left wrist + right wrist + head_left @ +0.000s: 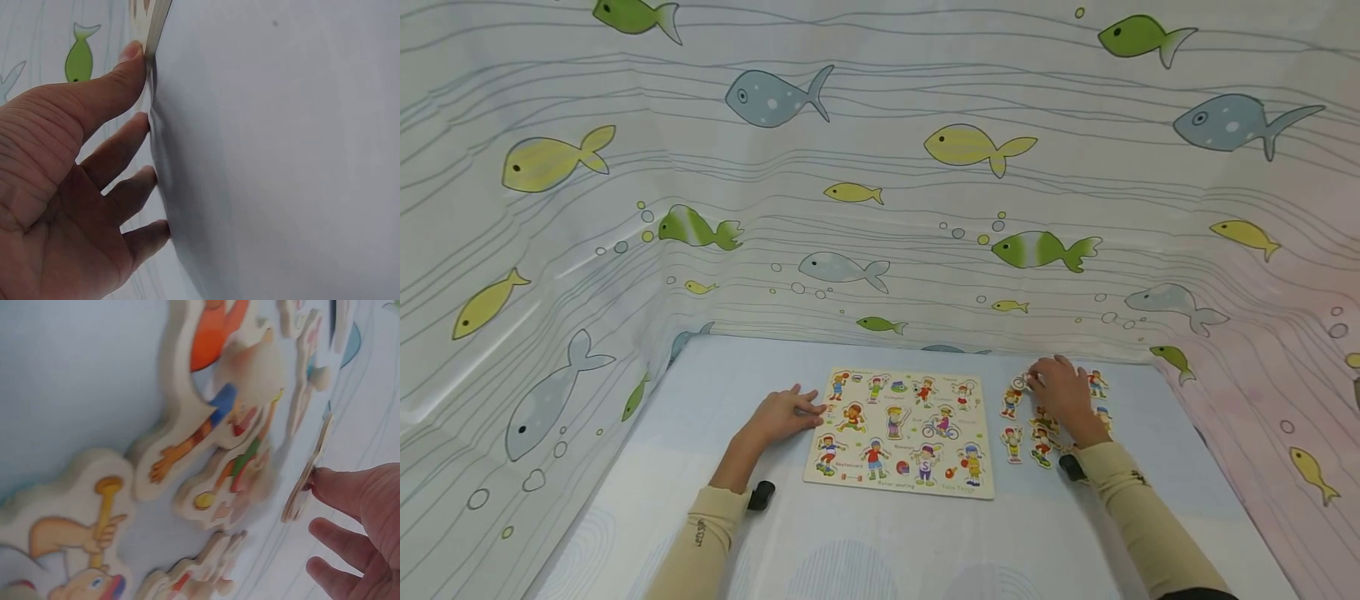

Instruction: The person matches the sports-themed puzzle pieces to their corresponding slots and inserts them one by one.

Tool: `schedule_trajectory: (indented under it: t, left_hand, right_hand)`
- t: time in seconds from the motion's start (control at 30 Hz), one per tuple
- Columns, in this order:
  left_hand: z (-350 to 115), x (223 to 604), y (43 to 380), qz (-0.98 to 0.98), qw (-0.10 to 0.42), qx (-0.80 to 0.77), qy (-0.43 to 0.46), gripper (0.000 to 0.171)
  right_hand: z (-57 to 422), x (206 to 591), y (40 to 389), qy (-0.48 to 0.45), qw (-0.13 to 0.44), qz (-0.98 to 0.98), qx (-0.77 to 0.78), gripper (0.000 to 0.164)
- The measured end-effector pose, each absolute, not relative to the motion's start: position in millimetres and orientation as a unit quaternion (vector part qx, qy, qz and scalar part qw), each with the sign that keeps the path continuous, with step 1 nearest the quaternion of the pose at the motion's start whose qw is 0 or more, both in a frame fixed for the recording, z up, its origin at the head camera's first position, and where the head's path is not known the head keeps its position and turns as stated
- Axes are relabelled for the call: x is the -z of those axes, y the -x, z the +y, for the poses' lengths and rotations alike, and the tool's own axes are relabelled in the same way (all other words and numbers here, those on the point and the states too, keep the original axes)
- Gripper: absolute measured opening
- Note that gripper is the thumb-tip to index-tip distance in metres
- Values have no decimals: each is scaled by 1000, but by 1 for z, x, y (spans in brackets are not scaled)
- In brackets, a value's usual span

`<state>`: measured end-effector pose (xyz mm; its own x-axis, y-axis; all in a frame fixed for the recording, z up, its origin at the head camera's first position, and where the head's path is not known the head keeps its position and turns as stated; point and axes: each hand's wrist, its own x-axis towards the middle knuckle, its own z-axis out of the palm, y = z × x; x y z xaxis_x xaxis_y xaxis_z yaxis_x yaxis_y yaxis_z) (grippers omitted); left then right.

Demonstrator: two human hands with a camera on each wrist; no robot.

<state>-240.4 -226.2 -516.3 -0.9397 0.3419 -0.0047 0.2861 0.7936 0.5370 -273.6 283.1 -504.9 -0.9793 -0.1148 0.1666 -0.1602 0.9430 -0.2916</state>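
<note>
A flat wooden puzzle board (865, 433) printed with children playing sports lies on the table. My left hand (784, 417) is at its left edge, fingers spread. In the left wrist view the thumb (128, 75) touches the side of the board (157, 28), and the other fingertips rest on the table. To the right of the board, my right hand (1063, 396) pinches a wooden puzzle piece (306, 478) by its edge, seen nearly side-on in the right wrist view. A bicycle wheel on a piece (1019, 382) shows at those fingertips in the head view.
Several loose figure pieces with small knobs lie around and under the right hand, among them one with raised arms (1012, 444) and one in green (1041, 446). A fish-print sheet (925, 208) walls in the table (760, 533) at the back and sides.
</note>
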Motion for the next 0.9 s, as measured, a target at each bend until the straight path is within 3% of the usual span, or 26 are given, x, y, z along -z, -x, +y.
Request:
schedule_trajectory:
  t: [0.27, 0.9]
  left_hand:
    - [-228, 518, 241, 945, 51, -277, -166, 31]
    - [-226, 514, 239, 946, 57, -277, -161, 30]
  right_hand:
    - [272, 502, 270, -82, 99, -980, -149, 10]
    - [252, 494, 261, -77, 84, -983, -143, 12]
